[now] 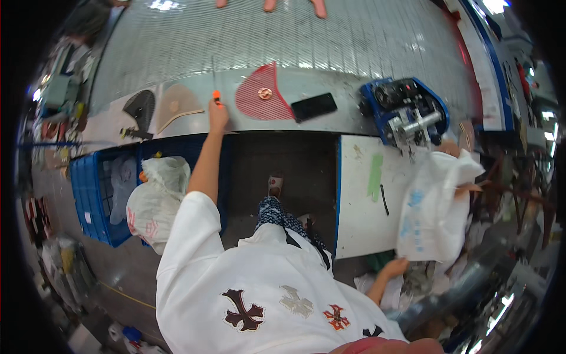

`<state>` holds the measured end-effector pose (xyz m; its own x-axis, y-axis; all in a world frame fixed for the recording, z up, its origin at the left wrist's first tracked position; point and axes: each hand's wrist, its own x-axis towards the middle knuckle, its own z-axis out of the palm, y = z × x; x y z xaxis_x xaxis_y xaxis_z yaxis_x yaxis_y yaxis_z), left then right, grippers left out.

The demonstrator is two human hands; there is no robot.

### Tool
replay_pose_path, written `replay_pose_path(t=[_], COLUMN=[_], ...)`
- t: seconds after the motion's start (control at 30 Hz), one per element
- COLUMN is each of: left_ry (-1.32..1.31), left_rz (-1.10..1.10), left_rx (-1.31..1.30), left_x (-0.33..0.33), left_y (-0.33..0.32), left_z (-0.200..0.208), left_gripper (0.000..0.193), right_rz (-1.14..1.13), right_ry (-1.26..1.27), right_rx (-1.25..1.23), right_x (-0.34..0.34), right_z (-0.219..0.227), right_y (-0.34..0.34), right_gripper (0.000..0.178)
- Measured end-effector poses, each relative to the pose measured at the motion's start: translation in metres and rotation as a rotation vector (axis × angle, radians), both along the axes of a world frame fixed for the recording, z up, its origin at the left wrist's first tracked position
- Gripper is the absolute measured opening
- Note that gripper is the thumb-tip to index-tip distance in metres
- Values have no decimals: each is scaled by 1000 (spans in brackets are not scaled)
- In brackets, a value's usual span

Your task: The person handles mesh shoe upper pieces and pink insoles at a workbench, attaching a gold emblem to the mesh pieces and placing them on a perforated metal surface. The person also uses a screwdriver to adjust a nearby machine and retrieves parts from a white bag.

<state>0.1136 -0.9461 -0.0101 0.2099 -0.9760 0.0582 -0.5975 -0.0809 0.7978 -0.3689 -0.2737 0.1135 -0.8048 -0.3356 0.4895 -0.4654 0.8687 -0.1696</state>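
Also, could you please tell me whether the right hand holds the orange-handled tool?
No, the left hand holds the orange-handled tool.

A black phone [314, 107] lay on the table's near edge, left of a blue machine [407, 109] with bare metal parts. On the white surface [361, 221] below the machine lay a green strip [375, 177] and a thin black strip [384, 199]. A stuffed plastic bag [156, 206] bulged beside a blue crate [88, 189].
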Motion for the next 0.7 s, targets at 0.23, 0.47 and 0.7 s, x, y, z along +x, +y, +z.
replay_pose_path(t=[0.23, 0.47, 0.7], left_ry=[-264, -504, -387], left_rz=[35, 111, -214], left_rx=[147, 26, -266], left_x=[-36, -57, -143], left_y=[-12, 57, 223], left_z=[-4, 20, 40], left_gripper=[42, 59, 70], right_rz=[-164, 153, 72], right_ry=[-662, -960, -1759], right_rx=[-251, 67, 88], right_x=[59, 33, -69], right_z=[-15, -3, 119], right_y=[10, 32, 73], right_gripper=[26, 28, 27])
